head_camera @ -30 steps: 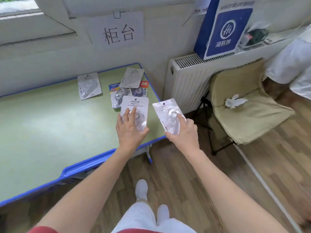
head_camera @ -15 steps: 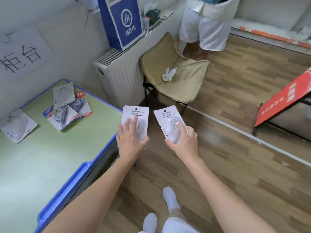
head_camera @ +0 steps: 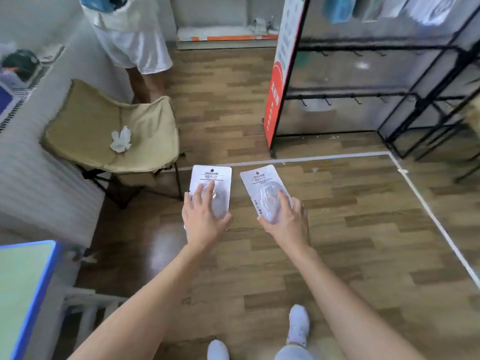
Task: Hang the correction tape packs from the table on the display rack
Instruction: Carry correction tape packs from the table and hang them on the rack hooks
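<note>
My left hand [head_camera: 203,221] grips a white correction tape pack [head_camera: 213,179] by its lower end, fingers over the clear blister. In my right hand [head_camera: 288,221] I hold a second correction tape pack [head_camera: 259,181] the same way, tilted a little left. Both packs hang in the air over the wooden floor. The black wire display rack [head_camera: 389,94] stands ahead at the right, with rows of bare hooks [head_camera: 326,100] and some hung goods at its top. Only a corner of the green table [head_camera: 23,289] shows at the lower left.
A beige folding chair [head_camera: 114,133] with a crumpled tissue stands ahead left by the white radiator [head_camera: 31,178]. Another person in white [head_camera: 130,35] stands behind it. A red and white sign panel [head_camera: 280,81] flanks the rack. White tape lines [head_camera: 436,222] mark the floor.
I have turned right from the table toward the rack, carrying both packs. The table slid out to the lower left and the rack came into view.
</note>
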`<action>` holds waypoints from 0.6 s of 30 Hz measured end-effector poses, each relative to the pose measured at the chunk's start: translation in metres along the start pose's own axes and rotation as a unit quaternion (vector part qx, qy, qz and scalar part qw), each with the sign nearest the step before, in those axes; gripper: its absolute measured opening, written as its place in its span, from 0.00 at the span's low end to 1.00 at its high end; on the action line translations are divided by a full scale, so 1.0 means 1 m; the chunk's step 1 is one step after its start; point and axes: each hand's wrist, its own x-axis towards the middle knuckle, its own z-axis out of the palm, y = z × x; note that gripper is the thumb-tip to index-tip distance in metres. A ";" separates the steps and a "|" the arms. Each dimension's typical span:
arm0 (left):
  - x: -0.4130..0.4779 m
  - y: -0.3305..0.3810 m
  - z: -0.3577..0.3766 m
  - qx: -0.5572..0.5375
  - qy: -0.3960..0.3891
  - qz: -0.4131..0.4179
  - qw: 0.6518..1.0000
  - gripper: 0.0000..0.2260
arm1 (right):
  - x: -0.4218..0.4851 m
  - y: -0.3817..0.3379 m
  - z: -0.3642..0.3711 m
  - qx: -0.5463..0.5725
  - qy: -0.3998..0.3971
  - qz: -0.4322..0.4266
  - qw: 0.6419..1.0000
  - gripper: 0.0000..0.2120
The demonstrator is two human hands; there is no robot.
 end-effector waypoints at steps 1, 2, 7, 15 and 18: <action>0.004 0.016 0.009 -0.002 -0.015 0.011 1.000 0.37 | 0.003 0.014 -0.010 0.005 0.009 0.012 1.000 0.40; 0.008 0.033 0.020 -0.004 -0.028 0.021 0.999 0.37 | 0.006 0.029 -0.020 0.010 0.017 0.023 1.000 0.41; 0.021 0.125 0.080 -0.023 -0.063 0.061 0.996 0.36 | 0.035 0.108 -0.077 0.015 0.043 0.073 0.996 0.40; 0.040 0.278 0.175 -0.073 -0.068 0.088 0.991 0.36 | 0.098 0.232 -0.176 0.004 0.083 0.094 0.992 0.40; 0.050 0.324 0.200 -0.084 -0.075 0.092 0.989 0.36 | 0.127 0.269 -0.206 0.017 0.105 0.114 0.988 0.40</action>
